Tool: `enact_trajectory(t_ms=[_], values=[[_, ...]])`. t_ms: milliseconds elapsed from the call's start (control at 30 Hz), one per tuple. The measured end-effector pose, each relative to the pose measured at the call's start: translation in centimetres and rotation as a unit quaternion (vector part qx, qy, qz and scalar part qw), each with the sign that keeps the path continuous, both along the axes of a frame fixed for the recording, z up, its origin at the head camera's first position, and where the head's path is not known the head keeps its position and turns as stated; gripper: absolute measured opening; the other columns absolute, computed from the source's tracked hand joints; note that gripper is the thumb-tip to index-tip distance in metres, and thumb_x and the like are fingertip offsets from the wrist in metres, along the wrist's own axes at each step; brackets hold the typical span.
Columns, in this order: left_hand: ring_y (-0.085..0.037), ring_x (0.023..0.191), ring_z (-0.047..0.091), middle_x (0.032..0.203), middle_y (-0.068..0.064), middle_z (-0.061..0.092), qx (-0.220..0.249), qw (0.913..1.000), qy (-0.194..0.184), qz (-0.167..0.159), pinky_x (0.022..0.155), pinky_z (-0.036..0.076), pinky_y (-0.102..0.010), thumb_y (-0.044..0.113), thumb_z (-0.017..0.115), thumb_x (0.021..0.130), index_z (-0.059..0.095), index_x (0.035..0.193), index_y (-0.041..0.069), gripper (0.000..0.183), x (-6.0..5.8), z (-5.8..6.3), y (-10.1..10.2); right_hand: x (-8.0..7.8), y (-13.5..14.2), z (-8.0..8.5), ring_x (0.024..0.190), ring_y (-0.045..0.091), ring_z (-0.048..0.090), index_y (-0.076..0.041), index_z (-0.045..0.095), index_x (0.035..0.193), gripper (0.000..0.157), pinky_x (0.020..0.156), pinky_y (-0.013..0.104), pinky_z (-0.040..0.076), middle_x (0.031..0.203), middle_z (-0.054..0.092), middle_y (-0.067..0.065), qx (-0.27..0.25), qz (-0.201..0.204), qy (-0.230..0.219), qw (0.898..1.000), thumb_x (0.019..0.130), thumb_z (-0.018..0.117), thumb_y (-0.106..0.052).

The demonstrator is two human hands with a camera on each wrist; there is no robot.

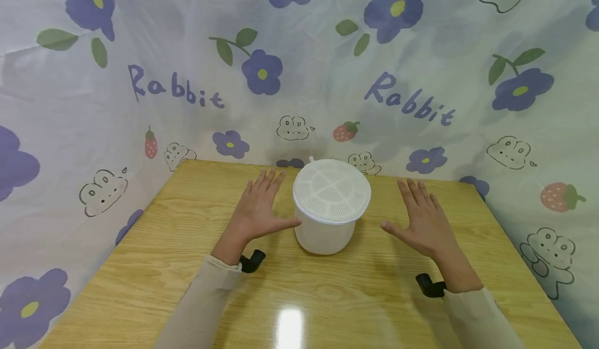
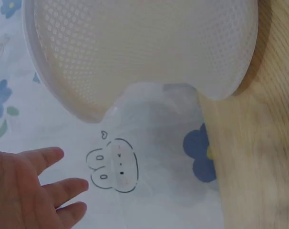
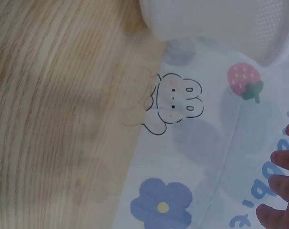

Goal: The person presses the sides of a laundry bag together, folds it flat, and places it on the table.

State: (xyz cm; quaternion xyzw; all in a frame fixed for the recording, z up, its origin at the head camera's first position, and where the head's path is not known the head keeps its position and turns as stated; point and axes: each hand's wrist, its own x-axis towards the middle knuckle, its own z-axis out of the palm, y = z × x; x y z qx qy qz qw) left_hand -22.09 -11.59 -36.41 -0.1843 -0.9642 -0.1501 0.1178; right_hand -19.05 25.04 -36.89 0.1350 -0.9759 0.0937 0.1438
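The white container stands between left fingers and right fingers.

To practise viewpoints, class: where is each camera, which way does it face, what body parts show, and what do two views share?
Head: on the head, facing forward and down at the white container; left hand, right hand, sleeves show.
Left wrist: on that wrist, facing past the container towards the patterned sheet; part of the left hand shows.
Right wrist: on that wrist, facing past the table towards the sheet; right fingers show.
Both wrist views show container, table and sheet.
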Motion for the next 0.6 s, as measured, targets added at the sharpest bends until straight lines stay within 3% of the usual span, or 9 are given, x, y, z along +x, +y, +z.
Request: enact_trajectory(t_ms=[267,600], values=[[-0.029,0.135,0.003,0.146,-0.007,0.015,0.015,0.9998,-0.009,-0.006,0.103,0.014,-0.055,0.083,0.044,0.055,0.013,0.141,0.025,0.109,0.1,0.1,0.5,-0.2,-0.4,0.2,0.135,0.029,-0.001,-0.027,0.001,0.141,0.096,0.102,0.056,0.012,0.148,0.007,0.009,-0.015,0.008,-0.003,1.000,0.071,0.051,-0.066],[-0.034,0.131,0.018,0.142,-0.010,0.027,0.028,0.9996,0.002,-0.005,0.099,0.025,-0.055,0.084,0.044,0.054,0.020,0.140,0.022,0.109,0.1,-0.2,1.4,-0.4,-1.1,0.0,0.133,0.038,0.007,-0.031,0.004,0.141,0.090,0.094,0.064,0.018,0.146,0.015,0.012,-0.042,0.012,-0.007,0.999,0.072,0.053,-0.064]])
